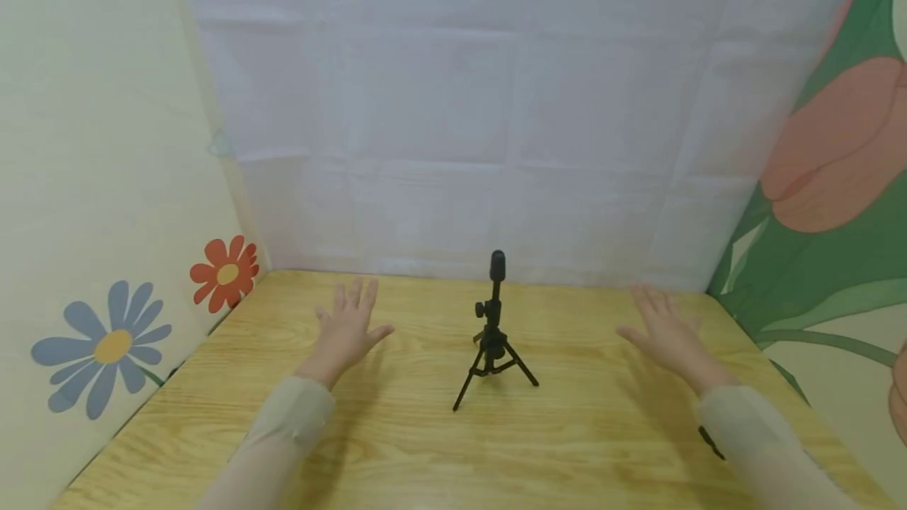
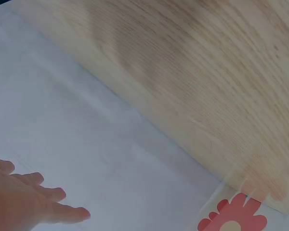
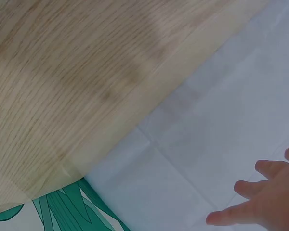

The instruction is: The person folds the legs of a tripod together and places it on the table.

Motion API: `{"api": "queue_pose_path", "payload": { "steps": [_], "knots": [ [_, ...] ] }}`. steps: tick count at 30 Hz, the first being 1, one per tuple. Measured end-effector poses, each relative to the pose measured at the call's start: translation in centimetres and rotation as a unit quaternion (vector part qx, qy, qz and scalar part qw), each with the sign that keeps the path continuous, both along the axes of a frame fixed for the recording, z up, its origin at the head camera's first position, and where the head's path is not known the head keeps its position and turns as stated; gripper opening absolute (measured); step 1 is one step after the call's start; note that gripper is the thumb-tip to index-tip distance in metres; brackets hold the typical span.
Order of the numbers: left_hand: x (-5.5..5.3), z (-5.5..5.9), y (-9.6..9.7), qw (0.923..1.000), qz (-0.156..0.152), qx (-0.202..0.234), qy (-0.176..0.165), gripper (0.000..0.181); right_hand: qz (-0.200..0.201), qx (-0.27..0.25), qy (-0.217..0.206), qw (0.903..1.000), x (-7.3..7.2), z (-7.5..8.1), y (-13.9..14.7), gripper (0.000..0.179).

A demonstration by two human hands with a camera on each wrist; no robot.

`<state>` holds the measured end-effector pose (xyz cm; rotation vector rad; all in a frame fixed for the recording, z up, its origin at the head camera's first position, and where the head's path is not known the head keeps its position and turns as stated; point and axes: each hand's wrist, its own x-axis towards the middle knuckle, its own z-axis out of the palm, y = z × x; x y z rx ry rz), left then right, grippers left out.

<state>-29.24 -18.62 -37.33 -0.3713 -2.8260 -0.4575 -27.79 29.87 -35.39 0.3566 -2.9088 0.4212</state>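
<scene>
A small black tripod (image 1: 494, 337) with a padded upright top stands on its spread legs in the middle of the wooden table (image 1: 567, 447). To its left, my left hand (image 1: 346, 329) is held over the table with fingers spread and nothing in it. On the other side, my right hand (image 1: 666, 333) is likewise stretched out, its fingers apart and holding nothing. Both hands are well away from the tripod. In the left wrist view the left hand (image 2: 26, 199) shows straight fingers, and the right wrist view has the right hand (image 3: 269, 192) spread the same way.
A short black object (image 1: 711, 443) lies on the table beside the right sleeve, partly hidden by it. Behind the table hangs a creased white cloth (image 1: 453, 116). Flower-printed panels border the left side (image 1: 106, 179) and the right side (image 1: 836, 258).
</scene>
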Motion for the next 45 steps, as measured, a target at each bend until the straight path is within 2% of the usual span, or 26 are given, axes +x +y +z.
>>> {"api": "queue_pose_path", "payload": {
  "steps": [6, 10, 12, 16, 20, 24, 27, 31, 35, 38, 45],
  "knots": [
    [-0.1, 0.1, 0.3, 0.9973, -0.029, 0.057, -0.036, 0.084, 0.003, -0.023, 0.004, 0.9997, 0.0, 0.0, 0.3, 0.082],
    [-0.3, 0.1, 0.2, 0.9906, -0.052, 0.113, -0.057, 0.083, 0.014, -0.041, 0.022, 0.9988, 0.1, -0.1, 0.2, 0.074],
    [-0.3, 0.1, 0.2, 0.9839, -0.069, 0.149, -0.069, 0.083, 0.024, -0.06, 0.033, 0.9974, 0.2, -0.1, 0.2, 0.069],
    [-0.4, 0.1, 0.1, 0.9653, -0.088, 0.22, -0.11, 0.082, 0.042, -0.118, 0.039, 0.9913, 0.4, 0.0, 0.1, 0.064],
    [0.0, 0.2, 0.2, 0.9532, -0.067, 0.257, -0.145, 0.083, 0.039, -0.159, 0.027, 0.9861, 0.6, 0.1, -0.2, 0.065],
    [0.8, 0.4, 0.7, 0.9397, -0.051, 0.291, -0.172, 0.082, 0.036, -0.173, 0.032, 0.9837, 0.9, 0.0, -0.8, 0.062],
    [1.3, 0.6, 1.4, 0.9262, -0.048, 0.329, -0.178, 0.078, 0.036, -0.183, 0.036, 0.9817, 1.2, -0.1, -1.2, 0.059],
    [1.6, 0.8, 2.2, 0.9141, -0.035, 0.366, -0.171, 0.074, 0.037, -0.204, 0.033, 0.9778, 1.4, -0.2, -1.7, 0.056],
    [1.8, 0.8, 3.0, 0.916, -0.018, 0.367, -0.161, 0.072, 0.032, -0.222, 0.037, 0.9738, 1.8, -0.2, -2.4, 0.053],
    [1.9, 0.8, 3.4, 0.9208, -0.015, 0.358, -0.155, 0.071, 0.027, -0.227, 0.041, 0.9726, 2.0, -0.2, -2.9, 0.05],
    [2.2, 0.9, 3.8, 0.9192, -0.017, 0.364, -0.149, 0.07, 0.015, -0.239, 0.037, 0.9701, 2.2, -0.6, -3.9, 0.048]
  ]
}}
